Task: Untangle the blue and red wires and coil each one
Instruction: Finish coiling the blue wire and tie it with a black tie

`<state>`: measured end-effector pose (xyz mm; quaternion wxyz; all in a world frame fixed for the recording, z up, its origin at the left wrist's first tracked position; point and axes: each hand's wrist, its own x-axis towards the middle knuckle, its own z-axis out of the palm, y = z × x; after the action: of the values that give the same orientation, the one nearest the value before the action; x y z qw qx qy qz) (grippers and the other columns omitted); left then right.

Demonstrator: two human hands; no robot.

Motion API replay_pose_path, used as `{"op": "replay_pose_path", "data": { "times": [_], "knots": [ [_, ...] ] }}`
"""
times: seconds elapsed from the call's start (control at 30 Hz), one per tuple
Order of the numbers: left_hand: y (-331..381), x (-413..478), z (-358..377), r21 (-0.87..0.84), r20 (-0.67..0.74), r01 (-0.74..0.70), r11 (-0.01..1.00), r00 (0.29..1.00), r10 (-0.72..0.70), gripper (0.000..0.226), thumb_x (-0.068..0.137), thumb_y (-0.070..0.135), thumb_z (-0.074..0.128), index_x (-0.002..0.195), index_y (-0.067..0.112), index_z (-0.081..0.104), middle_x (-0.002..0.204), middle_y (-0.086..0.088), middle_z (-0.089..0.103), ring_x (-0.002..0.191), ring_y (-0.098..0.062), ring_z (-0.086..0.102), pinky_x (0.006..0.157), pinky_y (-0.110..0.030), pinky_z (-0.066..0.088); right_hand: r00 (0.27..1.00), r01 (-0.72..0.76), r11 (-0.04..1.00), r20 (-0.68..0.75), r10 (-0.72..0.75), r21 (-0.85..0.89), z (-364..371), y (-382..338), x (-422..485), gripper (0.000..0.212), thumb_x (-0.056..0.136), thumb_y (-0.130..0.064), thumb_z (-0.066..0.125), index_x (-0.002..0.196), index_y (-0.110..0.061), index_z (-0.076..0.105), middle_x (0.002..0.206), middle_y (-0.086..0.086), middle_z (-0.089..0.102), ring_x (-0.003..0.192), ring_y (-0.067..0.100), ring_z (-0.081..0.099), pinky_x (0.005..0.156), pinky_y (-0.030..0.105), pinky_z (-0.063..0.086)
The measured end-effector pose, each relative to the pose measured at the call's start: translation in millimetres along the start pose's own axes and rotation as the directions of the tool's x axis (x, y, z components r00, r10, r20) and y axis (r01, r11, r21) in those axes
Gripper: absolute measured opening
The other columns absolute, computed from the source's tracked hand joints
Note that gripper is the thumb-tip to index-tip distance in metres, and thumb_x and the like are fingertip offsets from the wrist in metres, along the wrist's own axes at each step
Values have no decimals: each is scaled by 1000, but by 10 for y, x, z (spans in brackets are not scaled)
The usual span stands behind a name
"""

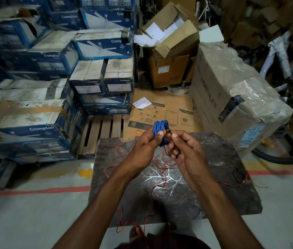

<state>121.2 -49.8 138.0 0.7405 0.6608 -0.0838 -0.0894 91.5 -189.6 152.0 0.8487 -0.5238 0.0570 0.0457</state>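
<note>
Blue wire (160, 127), coiled in a tight bundle, is held up betw. both hands. L hand (142, 151) grips the coil, thumb on its front. R hand (187, 155) pinches a thin dark strand (165, 152) just beside the coil. Red wire (157, 164) lies loose on the slab (214, 159) below both hands, some trailing off the near edge.

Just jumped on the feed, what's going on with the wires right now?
A person is holding the blue wire, already wound into a bundle, in the left hand. The right hand pinches a thin dark strand right beside the bundle. The red wire lies loose and uncoiled across the dark slab beneath the hands, so that one is not yet done.
</note>
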Motion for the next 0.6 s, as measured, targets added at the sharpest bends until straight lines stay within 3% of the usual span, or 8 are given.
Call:
{"op": "replay_pose_path", "data": {
  "times": [0.1, 0.23, 0.37, 0.47, 0.6],
  "knots": [
    [13, -29, -18, -22, 39, -9, 1000, 999, 10, 24, 99, 22, 45, 110, 9, 62, 98, 0, 68, 95, -5, 64, 88, -21, 49, 995, 28, 997, -92, -36, -77, 11, -36, -24, 23, 100, -5, 59, 86, -15, 75, 70, 0, 66, 54, 3, 47, 52, 20, 39],
    [33, -77, -62, -160, 109, 31, 987, 994, -13, 26, 98, 20, 45, 109, 3, 62, 103, -8, 69, 100, -21, 63, 100, -38, 48, 973, 100, 967, -179, -144, -234, -23, -47, -27, 15, 99, -12, 65, 85, -12, 70, 60, -8, 61, 50, 3, 48, 54, 23, 45],
    [118, -107, -76, -291, 181, 105, 951, 982, -53, 28, 96, 15, 47, 110, -5, 59, 102, -12, 67, 97, -21, 62, 98, -33, 48, 956, 165, 898, -158, -247, -407, -111, -32, -33, 15, 98, -20, 69, 88, -10, 73, 74, 18, 71, 62, 17, 61, 56, 25, 53],
    [154, -109, -28, -411, 141, 125, 903, 987, -73, 16, 94, 13, 50, 101, 3, 60, 98, -10, 66, 96, -20, 64, 99, -32, 49, 932, 232, 810, -115, -343, -538, -141, -26, -44, 12, 98, -20, 70, 91, -13, 75, 79, 12, 76, 68, 20, 67, 60, 38, 56],
    [144, -100, -14, -540, 135, 187, 821, 982, -134, 14, 99, 5, 48, 102, -1, 59, 102, -14, 69, 98, -24, 67, 94, -30, 53, 874, 330, 603, -6, -486, -726, -221, -46, -51, 6, 99, -20, 70, 97, -19, 75, 82, -4, 74, 74, 15, 70, 69, 42, 58]
  ]
}}
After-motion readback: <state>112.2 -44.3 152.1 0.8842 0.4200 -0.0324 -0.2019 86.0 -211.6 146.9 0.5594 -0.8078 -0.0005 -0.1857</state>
